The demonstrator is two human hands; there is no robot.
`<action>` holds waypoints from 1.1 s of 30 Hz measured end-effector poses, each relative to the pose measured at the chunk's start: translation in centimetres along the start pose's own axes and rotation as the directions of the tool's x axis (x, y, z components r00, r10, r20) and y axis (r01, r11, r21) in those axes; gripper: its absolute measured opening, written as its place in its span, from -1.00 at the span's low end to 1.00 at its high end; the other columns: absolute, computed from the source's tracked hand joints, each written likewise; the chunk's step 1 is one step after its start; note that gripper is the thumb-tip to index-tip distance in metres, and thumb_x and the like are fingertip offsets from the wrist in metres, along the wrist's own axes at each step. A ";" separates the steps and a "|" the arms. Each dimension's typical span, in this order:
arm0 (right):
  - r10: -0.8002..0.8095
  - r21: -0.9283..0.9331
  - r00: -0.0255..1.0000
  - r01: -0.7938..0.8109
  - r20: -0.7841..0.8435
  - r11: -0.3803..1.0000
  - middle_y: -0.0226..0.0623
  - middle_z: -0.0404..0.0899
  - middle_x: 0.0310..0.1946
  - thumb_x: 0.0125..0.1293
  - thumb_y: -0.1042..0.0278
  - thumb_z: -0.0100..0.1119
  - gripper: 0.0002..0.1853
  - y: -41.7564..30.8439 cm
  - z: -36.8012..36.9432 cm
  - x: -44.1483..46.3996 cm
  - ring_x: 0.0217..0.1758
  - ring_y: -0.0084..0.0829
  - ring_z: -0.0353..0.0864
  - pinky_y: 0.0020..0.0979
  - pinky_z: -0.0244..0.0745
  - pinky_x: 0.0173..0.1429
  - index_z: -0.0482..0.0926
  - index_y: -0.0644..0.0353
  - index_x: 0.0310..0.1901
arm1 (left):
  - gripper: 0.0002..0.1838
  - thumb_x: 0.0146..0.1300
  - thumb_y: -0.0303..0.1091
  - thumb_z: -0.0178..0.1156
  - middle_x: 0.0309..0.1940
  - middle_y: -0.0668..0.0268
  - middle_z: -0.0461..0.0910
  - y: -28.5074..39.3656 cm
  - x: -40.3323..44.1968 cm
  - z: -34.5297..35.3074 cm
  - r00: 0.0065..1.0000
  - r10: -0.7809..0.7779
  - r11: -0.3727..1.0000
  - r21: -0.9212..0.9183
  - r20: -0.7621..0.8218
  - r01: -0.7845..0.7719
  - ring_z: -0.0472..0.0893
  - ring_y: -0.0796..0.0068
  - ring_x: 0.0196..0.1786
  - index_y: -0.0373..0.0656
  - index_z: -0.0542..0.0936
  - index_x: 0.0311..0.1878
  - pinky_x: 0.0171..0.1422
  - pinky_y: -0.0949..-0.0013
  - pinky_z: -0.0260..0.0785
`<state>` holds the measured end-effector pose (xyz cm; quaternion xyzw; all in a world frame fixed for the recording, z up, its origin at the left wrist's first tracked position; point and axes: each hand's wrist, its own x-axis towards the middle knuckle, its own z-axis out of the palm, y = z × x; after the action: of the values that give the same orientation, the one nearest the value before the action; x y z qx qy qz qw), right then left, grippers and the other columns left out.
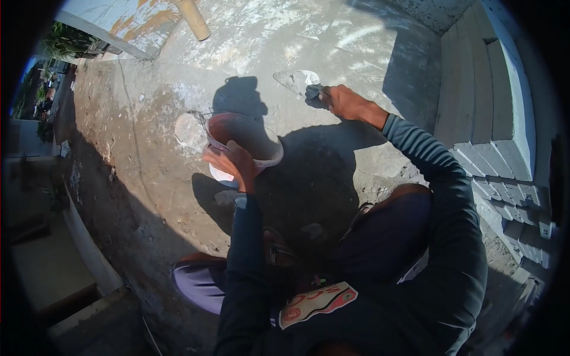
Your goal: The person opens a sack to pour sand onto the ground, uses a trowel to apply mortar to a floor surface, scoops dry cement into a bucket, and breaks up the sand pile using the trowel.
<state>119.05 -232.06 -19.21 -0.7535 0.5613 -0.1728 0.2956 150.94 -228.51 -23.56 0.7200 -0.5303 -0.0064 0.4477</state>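
The left hand (233, 161) is clamping a round, pale-rimmed bucket (249, 135). Beyond the bucket, rightward, the right hand (348, 102) is gripping a shiny, leaf-shaped trowel (306, 79).

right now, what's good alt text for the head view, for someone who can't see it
A person's left hand grips the rim of a bucket outdoors, while the right hand holds a small dark object, too unclear to name. Grey blocks are stacked at the right.
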 end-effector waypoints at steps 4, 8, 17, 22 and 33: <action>0.103 -0.041 0.994 -0.102 0.022 0.994 0.22 0.56 -0.35 0.41 0.27 -0.08 -0.72 -1.8 0.7 -2.4 -0.20 0.22 0.54 0.01 0.41 -0.19 0.54 0.33 -0.18 | -0.54 0.09 -0.35 -0.01 -0.05 -0.09 0.36 0.1 -3.2 0.4 0.999 -0.037 0.997 -0.069 -0.031 0.035 0.45 -0.01 -0.02 -0.50 0.31 0.00 0.10 0.09 0.31; 0.155 0.031 0.987 -0.154 -0.032 0.988 0.19 0.58 -0.34 0.37 0.28 -0.03 -0.75 -3.0 2.3 -3.7 -0.20 0.23 0.55 0.00 0.43 -0.17 0.53 0.30 -0.14 | -0.52 0.08 -0.41 -0.04 0.02 -0.09 0.41 0.1 -4.1 -0.6 0.985 -0.168 0.957 -0.246 -0.050 0.151 0.51 0.05 0.00 -0.51 0.29 0.07 0.06 0.16 0.39; 0.078 0.029 0.996 -0.079 0.045 0.996 0.16 0.58 -0.29 0.36 0.20 0.01 -0.71 -3.6 4.8 -6.1 -0.14 0.16 0.55 -0.04 0.44 -0.06 0.54 0.28 -0.13 | -0.46 0.20 -0.34 -0.03 0.09 -0.11 0.38 1.1 -6.0 -1.9 0.986 -0.132 0.958 -0.241 0.103 0.153 0.52 0.02 0.01 -0.47 0.20 0.18 0.10 0.11 0.40; 0.616 0.296 0.756 -0.551 -0.219 0.781 -0.13 0.49 -0.62 0.45 0.18 -0.12 -0.65 3.9 -5.5 -7.4 -0.63 -0.31 0.49 -0.25 0.43 -0.49 0.53 0.33 -0.19 | -0.43 0.24 -0.26 -0.02 0.11 -0.13 0.37 3.4 -4.4 -2.3 0.893 -0.347 0.781 -0.438 0.287 0.445 0.48 -0.06 0.09 -0.42 0.18 0.24 0.15 0.03 0.39; 0.240 0.181 0.945 -0.202 -0.224 0.963 0.11 0.54 -0.46 0.43 0.21 -0.07 -0.66 -0.7 1.3 -11.4 -0.35 0.13 0.51 -0.13 0.41 -0.17 0.52 0.38 -0.12 | -0.44 0.23 -0.27 -0.02 0.08 -0.19 0.34 7.2 -3.6 -5.3 0.795 -0.317 0.710 -0.426 0.518 0.561 0.57 -0.06 -0.08 -0.47 0.17 0.18 -0.35 0.08 0.67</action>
<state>116.83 -220.76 -18.94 -0.6332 0.6592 -0.2730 0.2998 146.48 -222.64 -17.38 0.6454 -0.3939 -0.4199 0.5020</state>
